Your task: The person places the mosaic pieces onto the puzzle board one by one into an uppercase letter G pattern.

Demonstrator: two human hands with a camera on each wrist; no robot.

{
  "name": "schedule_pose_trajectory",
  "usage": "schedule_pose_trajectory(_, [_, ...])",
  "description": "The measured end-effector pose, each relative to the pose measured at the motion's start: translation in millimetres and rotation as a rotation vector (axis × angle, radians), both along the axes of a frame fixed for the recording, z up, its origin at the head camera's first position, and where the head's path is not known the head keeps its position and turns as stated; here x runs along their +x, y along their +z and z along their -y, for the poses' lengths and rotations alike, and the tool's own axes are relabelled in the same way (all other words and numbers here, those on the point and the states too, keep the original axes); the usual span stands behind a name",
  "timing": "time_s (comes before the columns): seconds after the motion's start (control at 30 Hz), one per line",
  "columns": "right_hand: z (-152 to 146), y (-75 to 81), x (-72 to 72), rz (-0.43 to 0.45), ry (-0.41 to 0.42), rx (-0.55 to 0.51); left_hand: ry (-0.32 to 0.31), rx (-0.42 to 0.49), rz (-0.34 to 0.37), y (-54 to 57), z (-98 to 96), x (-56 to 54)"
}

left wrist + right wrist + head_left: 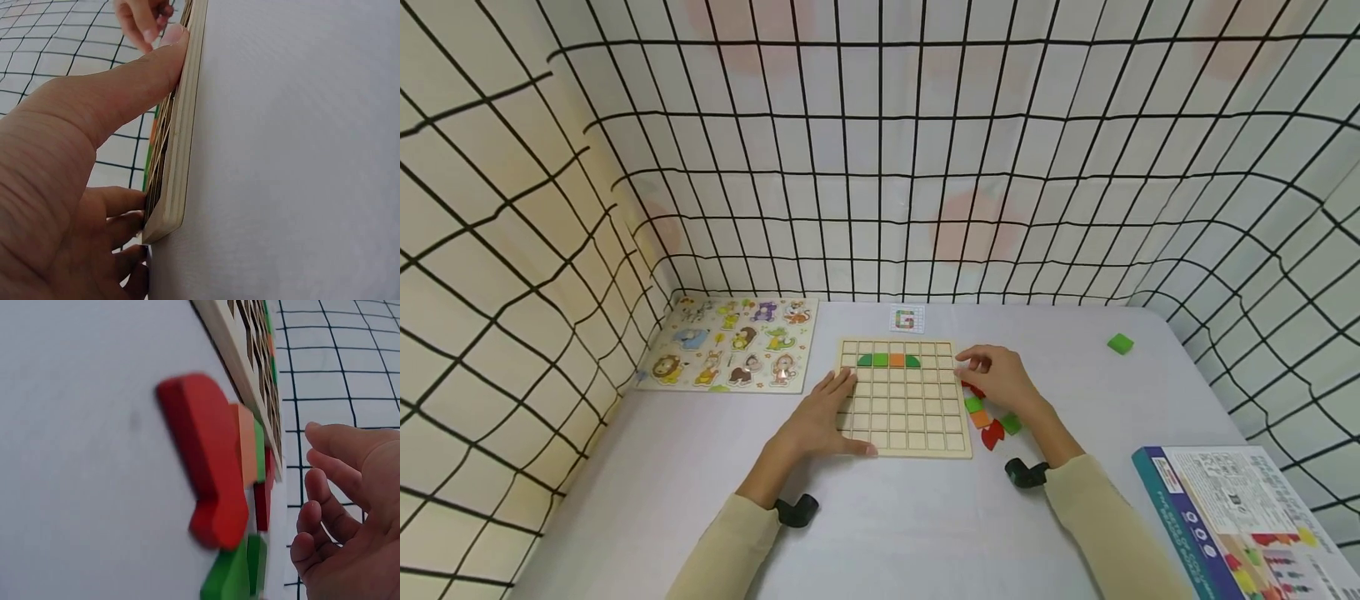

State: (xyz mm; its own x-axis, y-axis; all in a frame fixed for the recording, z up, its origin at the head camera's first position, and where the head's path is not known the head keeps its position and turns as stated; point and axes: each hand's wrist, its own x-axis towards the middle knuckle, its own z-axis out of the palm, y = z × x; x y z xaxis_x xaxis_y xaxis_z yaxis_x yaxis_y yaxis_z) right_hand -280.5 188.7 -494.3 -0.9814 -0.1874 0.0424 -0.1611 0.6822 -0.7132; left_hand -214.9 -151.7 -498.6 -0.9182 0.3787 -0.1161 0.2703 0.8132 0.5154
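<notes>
A wooden grid board [907, 423] lies on the table. Near its top sits a row of pieces: a green rounded piece [865, 361], a green square [881, 360], an orange square [897, 360] and another green rounded piece [913, 362]. My left hand [820, 423] rests against the board's left side, fingers spread on the left edge and thumb along the near edge. Just past the right edge hovers my right hand [1000, 375], fingers loosely bent with nothing between them. Beneath it lie loose red pieces [206, 434], an orange square [247, 447] and green pieces [228, 572].
A small pattern card [907, 318] lies behind the board. An animal puzzle board [722, 346] is at the back left. One green piece [1120, 343] sits alone at the far right, and a printed box [1247, 517] at the near right. Black netting [880, 175] surrounds the table.
</notes>
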Motion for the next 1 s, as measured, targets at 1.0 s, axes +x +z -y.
schedule_pose_trajectory(1.0, [-67.3, -5.5, 48.5, 0.027, -0.024, 0.115, -0.009, -0.047, -0.019, 2.1, 1.7, 1.3])
